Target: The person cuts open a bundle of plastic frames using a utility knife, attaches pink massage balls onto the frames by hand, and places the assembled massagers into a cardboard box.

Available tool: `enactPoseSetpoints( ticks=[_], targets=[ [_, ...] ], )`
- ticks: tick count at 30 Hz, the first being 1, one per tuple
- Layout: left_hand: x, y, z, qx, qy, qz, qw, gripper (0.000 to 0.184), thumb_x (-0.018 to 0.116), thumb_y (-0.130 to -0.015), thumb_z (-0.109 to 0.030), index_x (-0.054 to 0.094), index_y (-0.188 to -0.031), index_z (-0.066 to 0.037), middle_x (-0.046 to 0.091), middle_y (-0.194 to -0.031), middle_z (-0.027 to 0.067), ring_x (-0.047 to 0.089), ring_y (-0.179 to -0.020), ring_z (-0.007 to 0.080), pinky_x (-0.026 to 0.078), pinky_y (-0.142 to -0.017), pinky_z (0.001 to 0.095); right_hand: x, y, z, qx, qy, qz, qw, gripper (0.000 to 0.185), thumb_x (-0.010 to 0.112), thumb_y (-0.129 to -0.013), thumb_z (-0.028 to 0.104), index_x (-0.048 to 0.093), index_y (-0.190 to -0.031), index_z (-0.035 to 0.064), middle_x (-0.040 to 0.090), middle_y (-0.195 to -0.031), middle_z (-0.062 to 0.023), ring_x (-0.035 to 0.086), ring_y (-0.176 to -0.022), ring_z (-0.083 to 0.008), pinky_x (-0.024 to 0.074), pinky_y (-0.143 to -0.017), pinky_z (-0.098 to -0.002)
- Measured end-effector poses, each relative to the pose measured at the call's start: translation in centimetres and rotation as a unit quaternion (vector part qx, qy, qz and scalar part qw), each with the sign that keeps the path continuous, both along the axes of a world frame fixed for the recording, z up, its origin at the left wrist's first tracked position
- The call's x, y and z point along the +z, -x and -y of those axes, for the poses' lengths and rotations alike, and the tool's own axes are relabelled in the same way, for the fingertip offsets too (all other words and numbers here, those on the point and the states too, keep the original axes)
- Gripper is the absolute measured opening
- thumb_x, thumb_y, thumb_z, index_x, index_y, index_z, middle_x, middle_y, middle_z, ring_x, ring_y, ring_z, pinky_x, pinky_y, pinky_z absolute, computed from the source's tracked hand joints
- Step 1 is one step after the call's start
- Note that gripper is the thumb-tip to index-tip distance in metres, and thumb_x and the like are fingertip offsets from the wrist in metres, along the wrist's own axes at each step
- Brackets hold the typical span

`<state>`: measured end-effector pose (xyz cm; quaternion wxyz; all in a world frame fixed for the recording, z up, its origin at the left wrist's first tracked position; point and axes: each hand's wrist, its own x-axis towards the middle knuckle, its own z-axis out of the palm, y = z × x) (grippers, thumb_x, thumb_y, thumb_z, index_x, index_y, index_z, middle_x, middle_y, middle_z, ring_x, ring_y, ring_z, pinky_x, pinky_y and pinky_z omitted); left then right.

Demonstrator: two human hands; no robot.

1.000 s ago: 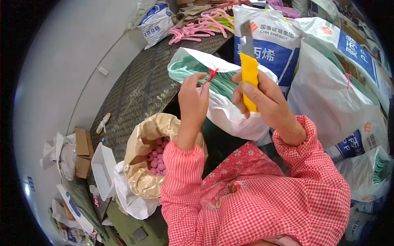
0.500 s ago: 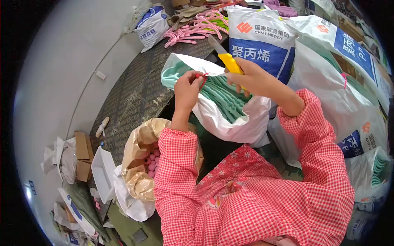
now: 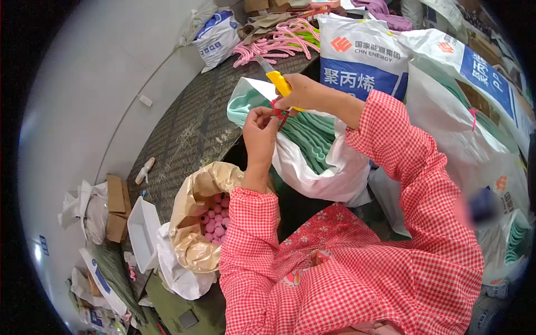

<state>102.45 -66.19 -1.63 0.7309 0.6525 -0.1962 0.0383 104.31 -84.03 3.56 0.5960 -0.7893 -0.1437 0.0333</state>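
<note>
My left hand [image 3: 261, 134] pinches a small red strip [image 3: 282, 118] above the near edge of an open white sack. My right hand [image 3: 304, 94] grips a yellow-handled knife [image 3: 278, 82], its blade pointing up and to the left. The fingers of both hands meet around the red strip. Beneath them, the white sack [image 3: 312, 187] holds green ribbed strands [image 3: 312, 139]. A gold-coloured bag [image 3: 192, 245] of pink balls [image 3: 215, 220] stands by my left forearm.
Pink and green strands [image 3: 279, 42] lie on the dark patterned table [image 3: 184, 120]. Large printed sacks [image 3: 363, 56] stand at the back right. A white tray [image 3: 143, 234] and a cardboard box [image 3: 117, 209] are at the left.
My right hand has moved left to meet my left hand at the red strip. The knife has tipped from upright to pointing up-left. My left hand still holds the strip.
</note>
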Motion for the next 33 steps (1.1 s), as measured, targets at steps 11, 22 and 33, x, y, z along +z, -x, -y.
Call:
enactPoseSetpoints(
  ticks=[11,22,33],
  targets=[
    [1.4,0.4,1.0,0.020,-0.010,-0.010,1.000,0.024,0.066,-0.089,-0.009,0.064,-0.110,0.001,0.067,-0.097,0.0048,0.061,-0.083,0.0081,0.047,-0.075,0.0214,0.4,1.3,-0.6,-0.014,-0.106,0.030,0.994,0.024,0.073,-0.078,0.005,0.050,-0.086,0.0026,0.057,-0.073,-0.0035,0.059,-0.061,-0.0115,0.0503,-0.056,-0.0255],
    [1.1,-0.1,0.9,0.046,0.040,-0.060,0.996,0.012,0.062,-0.093,-0.014,0.062,-0.094,-0.002,0.066,-0.085,0.0015,0.064,-0.073,0.0093,0.047,-0.061,0.0207,-1.2,0.4,-1.1,-0.090,-0.103,0.098,0.986,0.026,0.076,-0.074,0.012,0.055,-0.085,0.0031,0.061,-0.071,-0.0036,0.057,-0.059,-0.0109,0.0475,-0.054,-0.0266],
    [0.5,-0.3,0.1,0.013,0.100,-0.091,0.991,0.018,0.057,-0.096,-0.019,0.059,-0.100,-0.002,0.064,-0.088,0.0048,0.064,-0.073,0.0124,0.052,-0.062,0.0232,-2.0,-0.1,-1.0,-0.014,-0.108,0.055,0.993,0.022,0.076,-0.075,0.006,0.055,-0.081,0.0035,0.060,-0.072,-0.0028,0.056,-0.060,-0.0103,0.0444,-0.053,-0.0261]
  ],
)
